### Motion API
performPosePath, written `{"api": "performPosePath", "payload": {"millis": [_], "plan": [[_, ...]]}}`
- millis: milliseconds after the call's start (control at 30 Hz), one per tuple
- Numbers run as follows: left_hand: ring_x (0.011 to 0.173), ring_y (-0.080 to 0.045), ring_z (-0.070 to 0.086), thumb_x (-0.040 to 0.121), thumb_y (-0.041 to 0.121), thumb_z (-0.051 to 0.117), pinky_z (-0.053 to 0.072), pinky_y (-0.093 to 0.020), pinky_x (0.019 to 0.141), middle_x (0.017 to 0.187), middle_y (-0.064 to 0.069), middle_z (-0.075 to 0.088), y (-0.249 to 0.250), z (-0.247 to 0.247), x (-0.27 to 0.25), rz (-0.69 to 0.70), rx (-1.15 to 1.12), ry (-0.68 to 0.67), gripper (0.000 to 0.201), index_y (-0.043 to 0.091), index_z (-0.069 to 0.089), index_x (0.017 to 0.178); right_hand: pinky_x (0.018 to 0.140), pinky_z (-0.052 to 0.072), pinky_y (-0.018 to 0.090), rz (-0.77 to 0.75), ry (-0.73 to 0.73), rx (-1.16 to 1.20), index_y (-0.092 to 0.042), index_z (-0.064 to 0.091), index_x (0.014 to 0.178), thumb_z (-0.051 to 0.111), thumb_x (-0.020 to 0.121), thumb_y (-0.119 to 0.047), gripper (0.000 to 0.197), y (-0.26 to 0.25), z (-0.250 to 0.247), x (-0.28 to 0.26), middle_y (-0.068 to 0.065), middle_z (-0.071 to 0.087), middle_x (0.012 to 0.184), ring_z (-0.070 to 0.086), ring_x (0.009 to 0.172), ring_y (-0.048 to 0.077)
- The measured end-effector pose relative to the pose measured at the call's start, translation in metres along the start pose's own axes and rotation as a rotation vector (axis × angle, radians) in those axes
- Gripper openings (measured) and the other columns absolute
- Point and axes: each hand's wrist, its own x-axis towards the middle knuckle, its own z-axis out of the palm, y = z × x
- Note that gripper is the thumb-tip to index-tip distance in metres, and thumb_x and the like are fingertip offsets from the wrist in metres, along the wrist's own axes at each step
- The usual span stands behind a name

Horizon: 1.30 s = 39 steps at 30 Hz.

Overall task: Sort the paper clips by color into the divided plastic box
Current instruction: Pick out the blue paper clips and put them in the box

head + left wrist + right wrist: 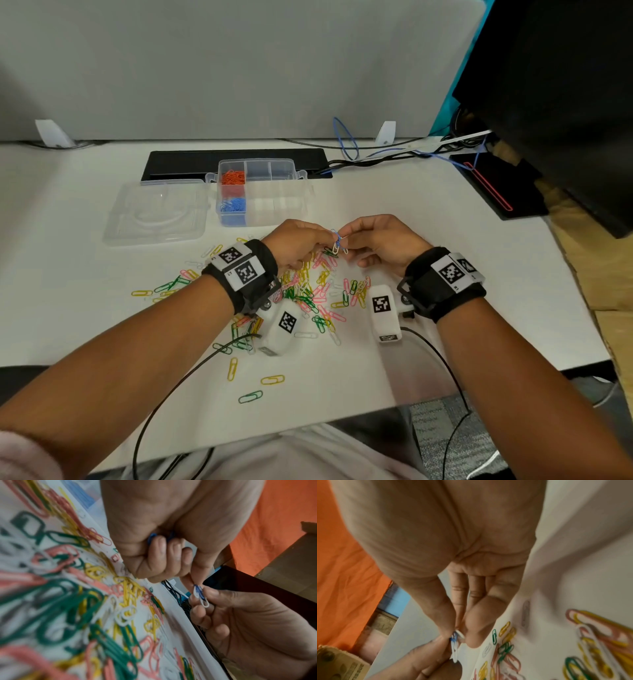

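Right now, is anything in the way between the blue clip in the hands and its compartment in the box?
A white clip is hooked on the blue clip. The table up to the blue compartment looks open, the box uncovered.

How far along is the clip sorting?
Early. Orange clips and blue clips already fill two box compartments. The left hand and right hand pinch a tangled blue-and-white pair. The mixed pile remains.
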Motion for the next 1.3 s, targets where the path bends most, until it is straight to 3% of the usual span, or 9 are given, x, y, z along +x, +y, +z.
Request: {"api": "performPosePath", "payload": {"millis": [200,467,733,867,967,1067,1167,1300], "plan": [[0.044,-0.009,0.021,0.084,0.016,0.074,0.013,-0.017,0.041,0.044,0.009,0.044,-0.002,-0.007,-0.004,0.012,-0.084,-0.001,0.012,0.009,0.072,0.094,0.054,0.052,0.020,-0.019,-0.016,0.033,-0.010,0.071,0.097,0.070,0.086,-0.003,0.013,-0.003,0.008,0.000,0.006,0.074,0.079,0.070,0.070,0.015],[0.040,-0.007,0.024,0.088,0.016,0.070,0.015,-0.014,0.038,0.043,0.009,0.038,-0.005,-0.010,-0.007,0.027,-0.122,0.054,0.002,0.015,0.070,0.087,0.056,0.054,0.019,-0.052,0.010,0.124,-0.004,0.070,0.096,0.070,0.086,-0.001,0.011,-0.001,0.013,0.002,0.008,0.073,0.078,0.068,0.069,0.015],[0.035,-0.004,0.030,0.092,0.016,0.063,0.015,-0.017,0.037,0.042,0.009,0.040,-0.005,-0.020,-0.012,0.004,-0.105,0.057,0.014,0.012,0.058,0.079,0.055,0.054,0.019,-0.079,-0.005,0.162,-0.003,0.069,0.093,0.070,0.084,0.004,0.012,-0.004,0.023,0.006,0.008,0.073,0.076,0.070,0.067,0.014],[0.041,-0.008,0.026,0.090,0.018,0.067,0.017,-0.017,0.038,0.053,0.005,0.036,-0.012,-0.034,-0.013,-0.007,-0.114,0.103,0.011,0.008,0.065,0.093,0.053,0.054,0.019,-0.088,0.020,0.103,-0.003,0.068,0.087,0.067,0.085,0.008,0.012,-0.004,0.027,0.009,0.011,0.069,0.074,0.067,0.064,0.015],[0.042,-0.009,0.028,0.090,0.020,0.069,0.019,-0.018,0.039,0.055,0.004,0.038,-0.019,-0.045,-0.016,-0.004,-0.093,0.106,0.010,0.010,0.069,0.089,0.050,0.051,0.020,-0.091,0.060,0.050,-0.004,0.068,0.090,0.061,0.089,0.007,0.013,-0.005,0.031,0.011,0.012,0.065,0.075,0.061,0.063,0.016],[0.046,-0.010,0.026,0.091,0.022,0.069,0.019,-0.019,0.041,0.058,0.003,0.036,-0.025,-0.050,-0.019,0.020,-0.110,0.069,0.010,0.014,0.070,0.085,0.047,0.047,0.020,-0.087,0.020,0.033,-0.002,0.071,0.099,0.066,0.089,-0.002,0.011,-0.007,0.040,0.010,0.010,0.066,0.073,0.060,0.060,0.015],[0.047,-0.010,0.025,0.090,0.023,0.069,0.018,-0.020,0.042,0.060,0.002,0.036,-0.026,-0.053,-0.020,0.032,-0.115,0.062,0.010,0.014,0.070,0.087,0.046,0.044,0.020,-0.134,-0.005,-0.064,0.000,0.073,0.088,0.068,0.088,-0.003,0.005,-0.009,0.048,0.010,0.010,0.067,0.066,0.059,0.055,0.016],[0.046,-0.010,0.024,0.090,0.023,0.069,0.018,-0.022,0.045,0.053,0.005,0.036,-0.023,-0.055,-0.023,0.019,-0.044,0.039,0.012,0.013,0.071,0.085,0.048,0.047,0.021,-0.273,0.093,-0.207,-0.007,0.070,0.075,0.062,0.090,0.004,0.020,-0.010,0.050,0.015,0.005,0.065,0.063,0.058,0.051,0.010]]}}
